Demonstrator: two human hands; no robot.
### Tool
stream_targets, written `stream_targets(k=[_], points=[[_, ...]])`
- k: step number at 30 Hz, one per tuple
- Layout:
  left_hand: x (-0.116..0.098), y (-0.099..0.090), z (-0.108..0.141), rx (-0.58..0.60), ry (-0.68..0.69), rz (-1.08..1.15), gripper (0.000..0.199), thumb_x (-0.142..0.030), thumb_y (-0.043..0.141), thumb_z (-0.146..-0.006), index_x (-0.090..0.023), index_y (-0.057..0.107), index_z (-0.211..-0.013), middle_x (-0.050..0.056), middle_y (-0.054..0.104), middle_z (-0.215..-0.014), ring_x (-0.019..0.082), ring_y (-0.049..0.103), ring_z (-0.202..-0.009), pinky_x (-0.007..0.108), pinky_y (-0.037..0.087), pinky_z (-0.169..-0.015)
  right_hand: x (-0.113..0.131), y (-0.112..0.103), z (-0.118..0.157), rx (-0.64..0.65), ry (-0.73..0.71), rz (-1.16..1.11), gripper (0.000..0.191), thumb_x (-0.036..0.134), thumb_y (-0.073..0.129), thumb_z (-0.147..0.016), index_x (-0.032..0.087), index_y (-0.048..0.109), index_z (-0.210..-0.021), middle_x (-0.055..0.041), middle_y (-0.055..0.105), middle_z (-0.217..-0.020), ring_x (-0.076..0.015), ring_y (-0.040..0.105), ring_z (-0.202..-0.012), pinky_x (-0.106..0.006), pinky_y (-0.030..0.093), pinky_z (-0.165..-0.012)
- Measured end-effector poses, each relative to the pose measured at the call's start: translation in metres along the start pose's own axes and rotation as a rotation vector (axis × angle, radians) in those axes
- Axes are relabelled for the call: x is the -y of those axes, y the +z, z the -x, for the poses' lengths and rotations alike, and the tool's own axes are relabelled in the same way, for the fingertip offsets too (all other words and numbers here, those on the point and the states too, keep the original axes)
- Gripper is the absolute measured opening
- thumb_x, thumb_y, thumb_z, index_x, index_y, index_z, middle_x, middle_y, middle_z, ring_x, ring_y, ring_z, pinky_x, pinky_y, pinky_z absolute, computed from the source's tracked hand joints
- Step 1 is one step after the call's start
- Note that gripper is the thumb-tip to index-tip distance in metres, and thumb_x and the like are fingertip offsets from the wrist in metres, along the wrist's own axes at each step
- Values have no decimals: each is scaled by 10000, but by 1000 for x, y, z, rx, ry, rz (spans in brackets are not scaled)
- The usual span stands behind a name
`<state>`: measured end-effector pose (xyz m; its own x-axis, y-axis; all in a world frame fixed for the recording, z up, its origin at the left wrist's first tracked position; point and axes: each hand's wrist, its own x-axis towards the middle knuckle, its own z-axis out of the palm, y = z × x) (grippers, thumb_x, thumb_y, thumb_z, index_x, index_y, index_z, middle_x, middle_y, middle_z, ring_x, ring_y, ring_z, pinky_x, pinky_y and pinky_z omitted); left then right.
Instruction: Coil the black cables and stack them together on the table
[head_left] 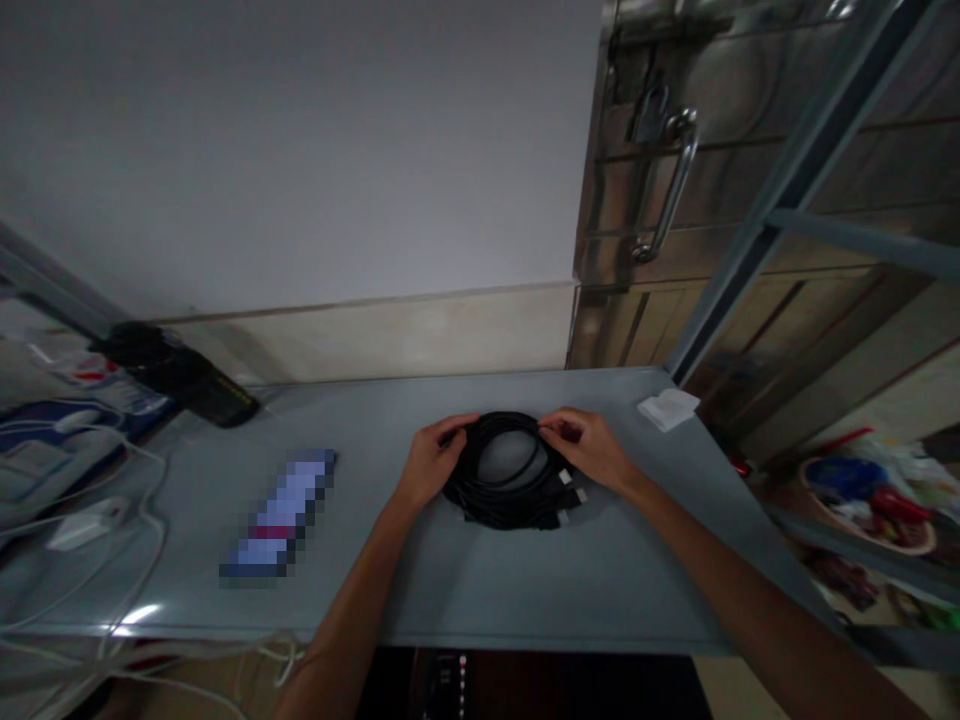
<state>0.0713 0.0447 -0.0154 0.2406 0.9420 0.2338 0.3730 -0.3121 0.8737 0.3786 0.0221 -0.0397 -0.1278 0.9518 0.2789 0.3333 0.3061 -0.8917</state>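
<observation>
A black cable (499, 506) lies wound in a round coil on the grey tabletop, with its metal-ended plugs (576, 495) showing at the lower right of the ring. My left hand (435, 458) is closed on the coil's upper left side, fingers along the top and thumb at the inner edge. On the opposite side, my right hand (591, 446) pinches the strands at the upper right between thumb and fingers. Parts of the fingertips are hidden against the dark strands.
A phone (281, 515), blurred out, lies left on the grey table (540, 600). Behind it rests a black bottle (180, 370). White cords (154, 520) and an adapter (88, 524) are at far left. A crumpled white paper (669, 408) sits near the right corner, by a metal frame post (739, 270).
</observation>
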Motion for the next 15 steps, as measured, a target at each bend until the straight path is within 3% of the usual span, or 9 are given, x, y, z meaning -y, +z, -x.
stream_targets(k=[9,15], points=[[-17,3,10,-19,6,68,453,-622,667,-1075,-267,856,-1283,79,869,-1336,318,806,-1254,496,596,-1195,5,-1,2,-24,9,-8,345,558,705,-1013,241,840,-1010,-22,737,-824,-209,666,-741,-335,504,-672],[-17,4,10,-75,-12,127,520,-689,688,-1046,-243,855,-1257,93,872,-1312,320,798,-1251,476,589,-1184,3,-4,1,-116,15,-21,378,598,709,-1004,236,817,-973,-31,748,-840,-225,689,-774,-344,521,-708]])
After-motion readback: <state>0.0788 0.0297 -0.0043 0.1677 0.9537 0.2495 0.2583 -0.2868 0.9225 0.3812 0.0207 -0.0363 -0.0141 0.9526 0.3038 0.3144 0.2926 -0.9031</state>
